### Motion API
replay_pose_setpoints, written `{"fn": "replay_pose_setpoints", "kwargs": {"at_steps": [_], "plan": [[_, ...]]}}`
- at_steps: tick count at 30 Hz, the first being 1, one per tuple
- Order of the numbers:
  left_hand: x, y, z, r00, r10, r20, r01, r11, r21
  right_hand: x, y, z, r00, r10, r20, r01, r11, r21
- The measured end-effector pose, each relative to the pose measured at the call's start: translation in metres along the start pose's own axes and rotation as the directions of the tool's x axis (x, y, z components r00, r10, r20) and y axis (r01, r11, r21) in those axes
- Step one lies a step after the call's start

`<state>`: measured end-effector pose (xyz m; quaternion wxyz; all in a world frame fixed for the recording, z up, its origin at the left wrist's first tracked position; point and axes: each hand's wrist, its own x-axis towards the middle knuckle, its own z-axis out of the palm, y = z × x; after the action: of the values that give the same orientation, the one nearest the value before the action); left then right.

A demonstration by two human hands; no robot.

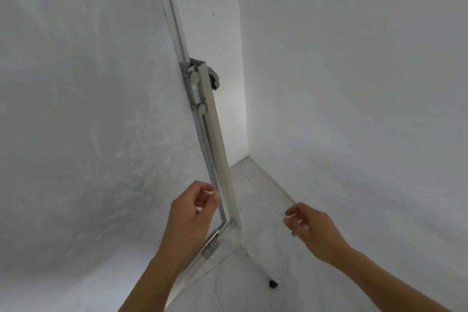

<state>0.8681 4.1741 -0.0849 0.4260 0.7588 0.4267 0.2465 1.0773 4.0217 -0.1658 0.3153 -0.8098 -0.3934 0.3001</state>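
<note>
A tall frosted glass door [88, 109] fills the left, with a metal frame edge [202, 134] running down its right side. A long pale bar handle [220, 149] is fixed to that edge by two round studs [195, 77]. My left hand [195, 208] is raised just left of the handle's lower end, fingers curled with the thumb against them and nothing visible in it. I cannot tell whether it touches the frame. My right hand [311, 228] hovers to the right over the floor, apart from the door, fingers curled and holding nothing.
A white wall [354, 83] closes the right side and meets a narrow back wall [217, 7] in a corner. Pale floor tiles [253, 273] lie below. A small dark object [273, 284] sits on the floor near the door's bottom corner.
</note>
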Motion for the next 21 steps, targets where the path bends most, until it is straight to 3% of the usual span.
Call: {"fn": "replay_pose_setpoints", "kwargs": {"at_steps": [6, 9, 12, 17, 21], "plan": [[0.057, 0.048, 0.003, 0.964, 0.083, -0.251, -0.055, 0.992, 0.118, 0.120, -0.055, -0.007, 0.931, -0.326, 0.166, 0.335, 0.942, -0.025], [0.075, 0.071, 0.012, 0.915, 0.078, -0.395, -0.006, 0.984, 0.180, 0.177, -0.080, 0.000, 0.819, -0.482, 0.311, 0.508, 0.861, -0.006], [0.088, 0.089, 0.024, 0.824, 0.063, -0.563, 0.071, 0.974, 0.214, 0.218, -0.097, 0.008, 0.657, -0.589, 0.471, 0.637, 0.767, 0.070], [0.096, 0.118, 0.039, 0.636, 0.023, -0.771, 0.249, 0.940, 0.234, 0.258, -0.100, 0.015, 0.448, -0.663, 0.600, 0.707, 0.673, 0.215], [0.099, 0.128, 0.041, 0.590, 0.007, -0.807, 0.432, 0.842, 0.323, 0.262, -0.103, 0.012, 0.393, -0.698, 0.599, 0.735, 0.630, 0.251]]}}
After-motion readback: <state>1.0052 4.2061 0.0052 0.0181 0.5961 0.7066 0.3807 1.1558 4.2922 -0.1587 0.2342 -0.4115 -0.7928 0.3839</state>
